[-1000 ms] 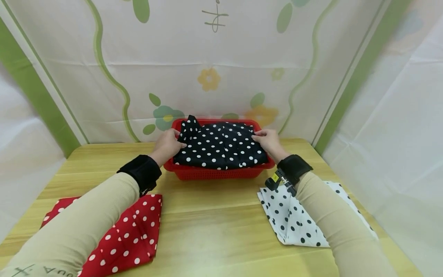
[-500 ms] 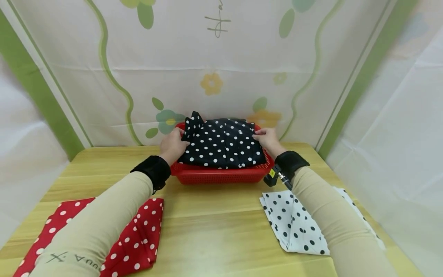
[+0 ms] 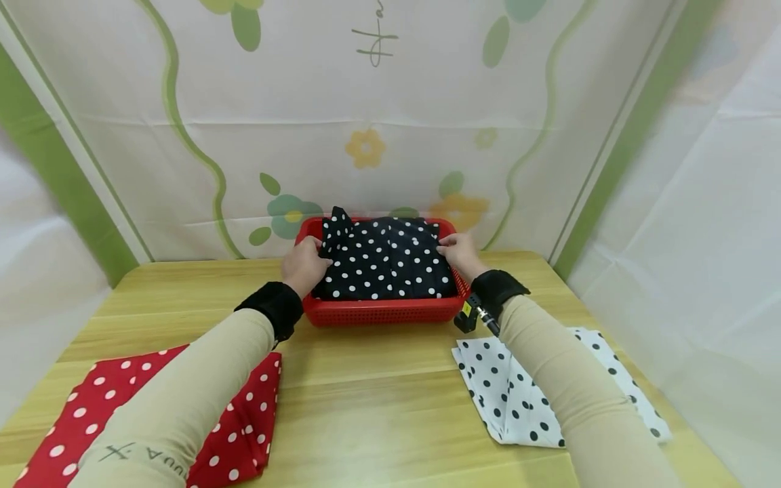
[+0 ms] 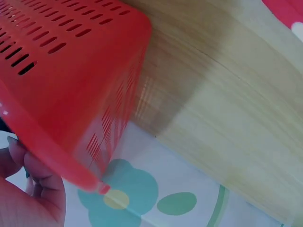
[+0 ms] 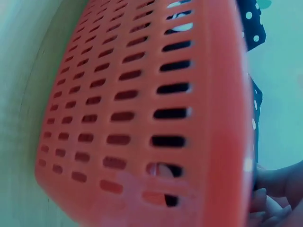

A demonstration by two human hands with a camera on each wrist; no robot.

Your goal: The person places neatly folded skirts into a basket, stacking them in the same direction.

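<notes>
A black cloth with white dots [image 3: 387, 261] lies folded in a red plastic basket [image 3: 384, 313] at the back of the table, one corner poking up at its left. My left hand [image 3: 304, 266] pinches the cloth's left edge, thumb on top, just over the basket's left rim. The right hand [image 3: 462, 255] pinches the opposite edge by the right rim. In the left wrist view, curled fingers [image 4: 40, 177] show beside the rim, the cloth mostly hidden there. The right wrist view has the slotted basket wall [image 5: 123, 113] in front, with dark cloth [image 5: 255, 109] and fingertips beyond it.
A red cloth with white dots [image 3: 244, 427] lies folded at front left, partly under the left sleeve. A white cloth with black dots [image 3: 512, 400] lies at front right beneath the right forearm. A printed curtain [image 3: 366, 95] stands right behind the wooden table [image 3: 360, 407].
The black cloth rises a little above the basket's back rim, then comes down again. Its front edge now lies inside the front rim, which it overlapped a second ago. Both hands keep their pinch.
</notes>
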